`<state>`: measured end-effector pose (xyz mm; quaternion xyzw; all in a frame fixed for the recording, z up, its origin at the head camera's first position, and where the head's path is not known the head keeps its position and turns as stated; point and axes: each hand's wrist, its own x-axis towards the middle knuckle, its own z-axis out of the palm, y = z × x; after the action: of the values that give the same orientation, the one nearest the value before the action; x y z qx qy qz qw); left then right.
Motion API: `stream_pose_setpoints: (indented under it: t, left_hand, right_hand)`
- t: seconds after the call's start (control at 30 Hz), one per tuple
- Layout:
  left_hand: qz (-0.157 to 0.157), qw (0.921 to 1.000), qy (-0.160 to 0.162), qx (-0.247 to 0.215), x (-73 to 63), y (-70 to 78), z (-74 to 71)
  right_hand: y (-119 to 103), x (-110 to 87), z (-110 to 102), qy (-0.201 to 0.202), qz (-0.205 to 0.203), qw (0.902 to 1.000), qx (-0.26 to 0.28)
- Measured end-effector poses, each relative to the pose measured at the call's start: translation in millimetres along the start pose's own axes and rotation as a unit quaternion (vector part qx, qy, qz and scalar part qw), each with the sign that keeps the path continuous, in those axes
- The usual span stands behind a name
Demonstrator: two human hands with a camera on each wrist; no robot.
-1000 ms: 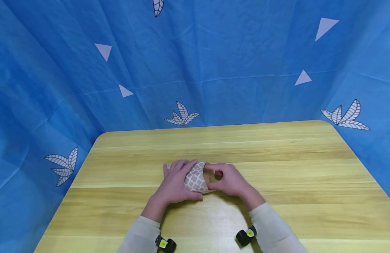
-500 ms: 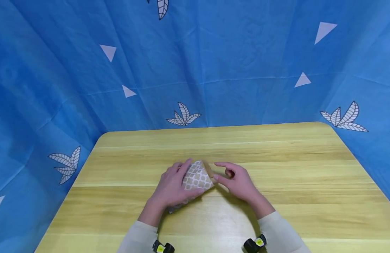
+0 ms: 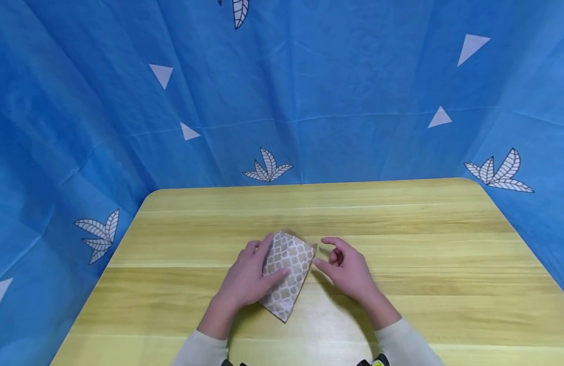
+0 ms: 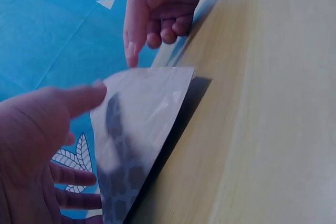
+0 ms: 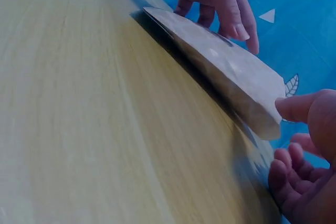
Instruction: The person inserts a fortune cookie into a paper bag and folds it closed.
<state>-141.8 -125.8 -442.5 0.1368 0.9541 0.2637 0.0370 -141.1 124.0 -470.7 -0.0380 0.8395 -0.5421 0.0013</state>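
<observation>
A small paper bag (image 3: 293, 269), tan with a white lattice pattern, lies slanted on the wooden table in the head view. Its brown kraft mouth (image 3: 294, 235) faces away, up and to the right. My left hand (image 3: 246, 277) rests along the bag's left side, fingers fairly straight, thumb lying over the printed face. Right beside the far right corner is my right hand (image 3: 349, 270). There its thumb tip comes up to the bag (image 5: 226, 59) in the right wrist view, with the index finger extended and the others loosely curled. One long edge casts a shadow on the table.
The light wooden table (image 3: 423, 264) has rounded far corners. A blue curtain (image 3: 355, 76) printed with white leaves and triangles hangs behind it and along its sides. Black wrist cameras just show at the bottom edge of the head view.
My right fingers have come out of the bag's mouth and drawn back right. The bag has turned so its bottom end points toward me, and it looks flatter. My left fingers have loosened.
</observation>
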Motion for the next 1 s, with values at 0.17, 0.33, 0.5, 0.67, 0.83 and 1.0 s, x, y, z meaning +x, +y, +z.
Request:
stream_pose_setpoints:
  t: [0.17,0.33,0.5,0.67,0.83,1.0]
  left_hand:
    - [-0.002,0.9997,0.009,-0.025,-3.7,1.4,1.2]
    - [0.004,0.9989,0.011,-0.044,-6.1,1.9,3.0]
    - [0.022,0.9972,0.036,-0.062,-6.1,-0.2,5.5]
    - [0.024,0.995,0.051,-0.082,-5.2,2.0,5.9]
    - [0.017,0.9935,0.06,-0.095,-3.2,6.6,3.9]
    - [0.023,0.9895,0.083,-0.116,0.5,10.8,1.2]
  right_hand:
    - [-3.1,-1.0,3.9,-0.003,0.03,0.9995,-0.01]
    - [-5.0,-1.6,7.1,-0.009,0.045,0.999,0.001]
    - [-7.1,-2.2,8.8,-0.02,0.038,0.9986,0.029]
    - [-7.5,-3.2,9.2,-0.027,0.034,0.9976,0.054]
    - [-8.0,-4.3,9.2,-0.02,0.032,0.9962,0.079]
    - [-12.0,-5.3,6.6,-0.001,0.006,0.9919,0.127]
